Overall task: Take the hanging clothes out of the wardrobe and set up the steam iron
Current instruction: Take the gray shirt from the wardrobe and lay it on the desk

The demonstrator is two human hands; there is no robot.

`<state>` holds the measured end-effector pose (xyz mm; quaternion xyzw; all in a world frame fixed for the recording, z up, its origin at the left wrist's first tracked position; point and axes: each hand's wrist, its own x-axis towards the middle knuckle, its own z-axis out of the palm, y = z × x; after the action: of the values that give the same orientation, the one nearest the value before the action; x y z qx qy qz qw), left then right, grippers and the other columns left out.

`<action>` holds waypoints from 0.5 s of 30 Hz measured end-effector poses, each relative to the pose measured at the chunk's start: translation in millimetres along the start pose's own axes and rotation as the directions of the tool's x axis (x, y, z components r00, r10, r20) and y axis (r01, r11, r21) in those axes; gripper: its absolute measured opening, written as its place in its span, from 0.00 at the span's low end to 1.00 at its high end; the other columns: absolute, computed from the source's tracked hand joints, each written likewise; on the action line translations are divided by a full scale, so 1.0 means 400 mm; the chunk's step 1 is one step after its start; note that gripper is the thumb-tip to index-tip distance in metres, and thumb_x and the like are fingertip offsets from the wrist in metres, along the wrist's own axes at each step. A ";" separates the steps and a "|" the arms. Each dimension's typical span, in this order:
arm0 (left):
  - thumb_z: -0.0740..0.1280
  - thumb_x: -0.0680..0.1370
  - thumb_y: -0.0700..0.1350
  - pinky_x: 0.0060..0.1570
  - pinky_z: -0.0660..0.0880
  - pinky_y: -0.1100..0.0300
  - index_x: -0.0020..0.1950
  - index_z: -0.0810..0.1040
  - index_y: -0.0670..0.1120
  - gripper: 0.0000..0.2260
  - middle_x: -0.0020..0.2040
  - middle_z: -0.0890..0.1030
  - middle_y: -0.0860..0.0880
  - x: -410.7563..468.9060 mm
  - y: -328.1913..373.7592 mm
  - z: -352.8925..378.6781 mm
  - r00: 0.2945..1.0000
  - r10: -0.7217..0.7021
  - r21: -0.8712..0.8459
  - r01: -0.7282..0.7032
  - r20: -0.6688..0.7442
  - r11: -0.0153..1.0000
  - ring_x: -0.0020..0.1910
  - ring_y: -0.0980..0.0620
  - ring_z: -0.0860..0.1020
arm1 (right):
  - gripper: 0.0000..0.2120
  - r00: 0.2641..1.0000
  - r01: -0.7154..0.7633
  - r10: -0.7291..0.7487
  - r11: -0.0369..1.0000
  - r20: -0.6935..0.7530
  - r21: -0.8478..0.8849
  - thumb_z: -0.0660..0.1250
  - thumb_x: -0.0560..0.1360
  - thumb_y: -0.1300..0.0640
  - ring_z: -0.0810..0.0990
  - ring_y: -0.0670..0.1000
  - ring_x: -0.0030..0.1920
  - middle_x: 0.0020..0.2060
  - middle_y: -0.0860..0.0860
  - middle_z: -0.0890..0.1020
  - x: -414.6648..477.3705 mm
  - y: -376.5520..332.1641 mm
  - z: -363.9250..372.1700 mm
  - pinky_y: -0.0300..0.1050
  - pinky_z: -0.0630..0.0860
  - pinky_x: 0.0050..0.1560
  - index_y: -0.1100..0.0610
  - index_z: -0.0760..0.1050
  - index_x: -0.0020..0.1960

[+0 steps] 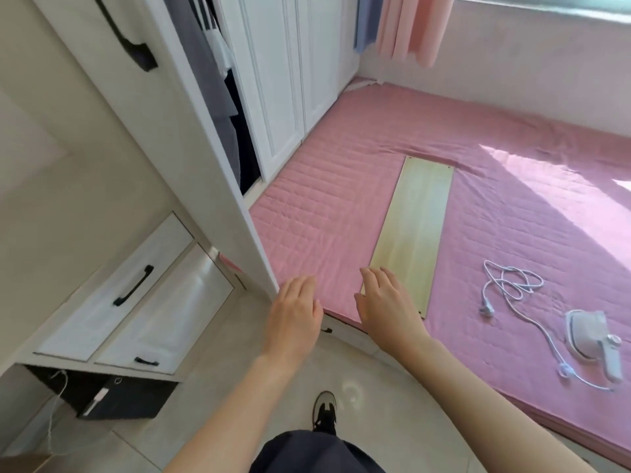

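So the pink bed (341, 186) fills the right side, and the white wardrobe (283, 80) stands against its left edge with one door open. Grey and dark clothes (218, 97) hang inside. A pale wooden board (413, 227) lies flat, reaching the bed's near edge. The steam iron (594, 339) lies near the right edge, with its white cord (512, 285) loose beside it. The left hand (293, 312) and right hand (386, 305) are held over the near edge, fingers straight, slightly spread, holding nothing.
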<state>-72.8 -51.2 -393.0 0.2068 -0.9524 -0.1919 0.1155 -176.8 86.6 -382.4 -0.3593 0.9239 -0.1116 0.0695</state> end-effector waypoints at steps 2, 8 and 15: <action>0.63 0.78 0.41 0.67 0.65 0.58 0.68 0.72 0.41 0.17 0.64 0.76 0.46 0.077 -0.009 0.000 1.000 0.007 0.009 -0.007 0.001 1.000 0.65 0.48 0.71 | 0.23 1.000 0.014 -0.014 1.000 -0.001 -0.003 0.59 0.79 0.54 0.65 0.61 0.70 0.67 0.58 0.72 0.076 0.004 -0.017 0.54 0.65 0.69 0.63 0.64 0.71; 0.60 0.80 0.39 0.69 0.60 0.62 0.71 0.68 0.42 0.19 0.67 0.72 0.46 0.286 -0.022 -0.015 0.999 -0.027 -0.061 0.025 -0.039 0.998 0.69 0.50 0.66 | 0.23 0.997 0.069 -0.069 0.998 -0.034 -0.009 0.58 0.80 0.53 0.64 0.59 0.71 0.68 0.57 0.71 0.263 0.022 -0.068 0.52 0.63 0.71 0.62 0.62 0.72; 0.59 0.80 0.36 0.68 0.64 0.59 0.70 0.69 0.39 0.18 0.68 0.71 0.43 0.515 -0.069 -0.050 0.973 -0.172 -0.078 0.162 -0.152 0.984 0.69 0.48 0.67 | 0.22 0.984 0.175 -0.175 0.984 -0.037 -0.016 0.58 0.80 0.53 0.65 0.61 0.70 0.66 0.58 0.72 0.510 0.029 -0.122 0.53 0.65 0.69 0.63 0.64 0.71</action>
<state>-240.2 -171.1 -357.3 0.2968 -0.9127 -0.2150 0.1809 -343.9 -36.0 -348.2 -0.4374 0.8906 -0.1182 0.0395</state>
